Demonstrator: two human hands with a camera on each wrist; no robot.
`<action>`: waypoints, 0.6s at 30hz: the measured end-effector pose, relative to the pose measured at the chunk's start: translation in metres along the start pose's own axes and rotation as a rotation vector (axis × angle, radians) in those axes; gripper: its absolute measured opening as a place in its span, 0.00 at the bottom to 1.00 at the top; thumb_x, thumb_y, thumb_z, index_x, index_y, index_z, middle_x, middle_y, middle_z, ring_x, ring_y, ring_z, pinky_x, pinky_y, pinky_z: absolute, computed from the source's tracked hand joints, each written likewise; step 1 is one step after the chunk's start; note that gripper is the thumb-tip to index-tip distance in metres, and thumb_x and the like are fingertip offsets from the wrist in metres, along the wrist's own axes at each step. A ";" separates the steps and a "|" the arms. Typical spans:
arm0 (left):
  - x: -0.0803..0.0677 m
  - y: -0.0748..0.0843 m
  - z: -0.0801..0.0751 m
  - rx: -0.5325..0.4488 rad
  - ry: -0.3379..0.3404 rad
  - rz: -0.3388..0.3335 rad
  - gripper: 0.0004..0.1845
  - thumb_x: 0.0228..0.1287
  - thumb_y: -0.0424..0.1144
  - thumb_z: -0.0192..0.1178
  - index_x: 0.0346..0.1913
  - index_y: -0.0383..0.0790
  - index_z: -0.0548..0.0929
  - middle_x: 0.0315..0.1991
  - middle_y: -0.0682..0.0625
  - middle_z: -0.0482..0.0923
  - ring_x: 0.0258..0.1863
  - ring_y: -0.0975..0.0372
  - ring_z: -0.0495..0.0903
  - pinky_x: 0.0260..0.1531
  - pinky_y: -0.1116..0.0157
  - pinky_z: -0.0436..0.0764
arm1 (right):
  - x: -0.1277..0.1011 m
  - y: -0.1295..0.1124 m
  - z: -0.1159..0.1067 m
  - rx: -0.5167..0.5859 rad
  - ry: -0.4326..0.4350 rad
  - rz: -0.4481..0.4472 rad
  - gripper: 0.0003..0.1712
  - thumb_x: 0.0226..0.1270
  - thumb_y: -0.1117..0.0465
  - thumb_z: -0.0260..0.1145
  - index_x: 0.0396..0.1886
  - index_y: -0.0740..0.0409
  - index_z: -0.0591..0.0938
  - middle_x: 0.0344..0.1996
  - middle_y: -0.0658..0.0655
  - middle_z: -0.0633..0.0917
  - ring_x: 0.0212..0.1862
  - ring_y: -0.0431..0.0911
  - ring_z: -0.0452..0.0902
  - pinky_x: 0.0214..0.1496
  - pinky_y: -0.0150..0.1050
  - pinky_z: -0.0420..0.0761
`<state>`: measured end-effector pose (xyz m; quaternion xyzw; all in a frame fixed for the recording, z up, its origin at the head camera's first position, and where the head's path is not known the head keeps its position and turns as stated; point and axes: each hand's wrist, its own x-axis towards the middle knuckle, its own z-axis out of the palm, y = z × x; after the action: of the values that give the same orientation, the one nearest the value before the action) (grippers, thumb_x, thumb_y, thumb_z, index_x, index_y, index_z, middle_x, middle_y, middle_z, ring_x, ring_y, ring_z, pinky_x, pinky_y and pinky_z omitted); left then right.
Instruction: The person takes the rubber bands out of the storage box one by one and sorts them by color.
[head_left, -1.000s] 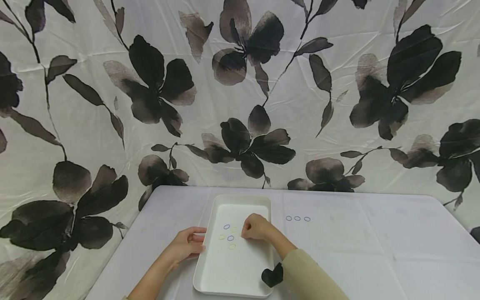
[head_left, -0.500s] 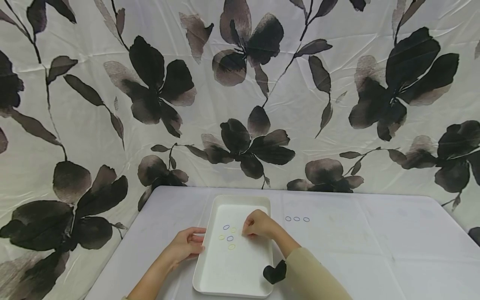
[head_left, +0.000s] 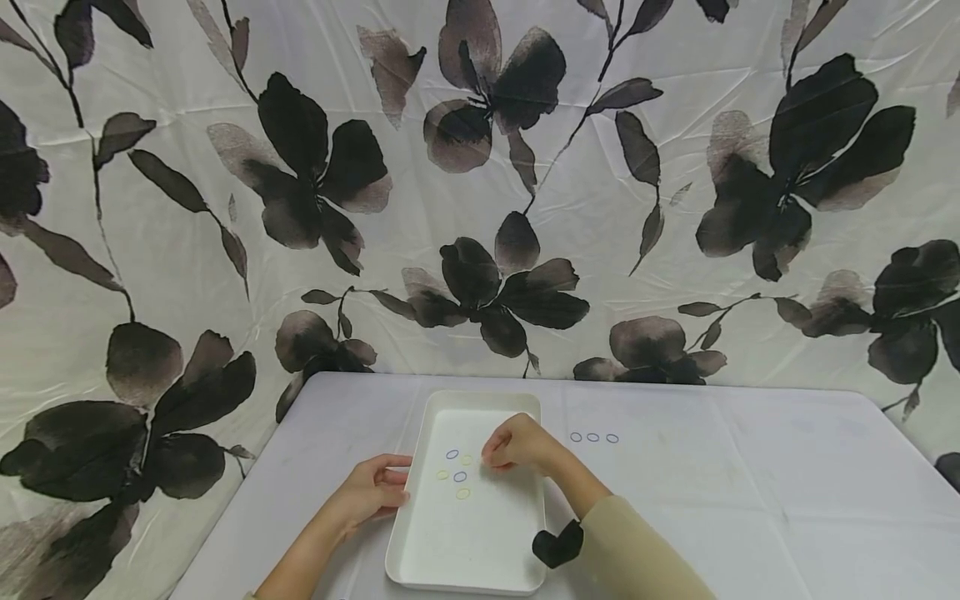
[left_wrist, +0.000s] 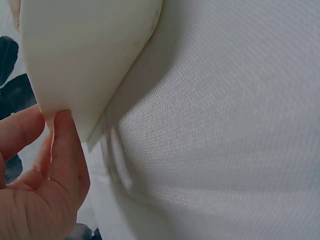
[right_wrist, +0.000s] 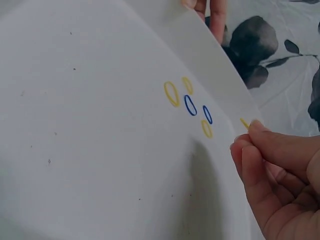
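Holding white tray (head_left: 465, 550) by left rim with left hand (head_left: 370, 492), bent fingers touching outer wall. Hovering over tray with right hand (head_left: 519, 442), pinching thin yellow ring (right_wrist: 244, 123) between thumb and finger, mostly hiding it. Having three loose yellow rings (right_wrist: 165, 94) and two blue rings (right_wrist: 194, 114) lying inside tray, left of right hand. Having three further blue rings (head_left: 592, 441) lying in row on white table (head_left: 712, 483), right of tray. Facing floral curtain (head_left: 480, 275) beyond.

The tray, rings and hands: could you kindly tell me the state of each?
Tray: on the table
Left hand: holding the tray's rim
Right hand: pinching a yellow ring
Three yellow rings: in the tray
Two blue rings: in the tray
Three more blue rings: on the table
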<state>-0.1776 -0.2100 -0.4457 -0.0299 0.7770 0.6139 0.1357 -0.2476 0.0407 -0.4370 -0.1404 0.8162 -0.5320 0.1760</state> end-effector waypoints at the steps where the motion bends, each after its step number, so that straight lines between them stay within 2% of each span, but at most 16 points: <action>1: 0.000 0.000 0.000 0.000 0.001 0.001 0.31 0.49 0.19 0.60 0.60 0.23 0.66 0.42 0.37 0.76 0.37 0.55 0.80 0.36 0.59 0.81 | 0.000 0.000 -0.001 0.002 0.003 0.001 0.03 0.49 0.76 0.69 0.24 0.69 0.83 0.17 0.54 0.82 0.20 0.41 0.77 0.28 0.35 0.81; 8: 0.001 0.001 0.000 0.004 0.014 -0.001 0.31 0.49 0.19 0.60 0.60 0.24 0.66 0.41 0.37 0.77 0.37 0.55 0.80 0.36 0.60 0.81 | -0.002 -0.001 -0.007 0.062 0.008 0.012 0.05 0.49 0.74 0.70 0.29 0.70 0.84 0.23 0.58 0.84 0.22 0.42 0.79 0.29 0.36 0.82; 18: -0.001 0.001 0.000 0.009 0.016 -0.004 0.30 0.49 0.19 0.60 0.60 0.24 0.67 0.41 0.38 0.77 0.36 0.56 0.79 0.35 0.61 0.81 | -0.008 -0.003 -0.014 0.152 0.008 -0.009 0.06 0.51 0.75 0.68 0.31 0.75 0.83 0.23 0.60 0.84 0.24 0.42 0.80 0.32 0.38 0.82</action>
<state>-0.1772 -0.2098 -0.4446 -0.0360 0.7809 0.6097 0.1308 -0.2464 0.0539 -0.4278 -0.1284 0.7735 -0.5938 0.1805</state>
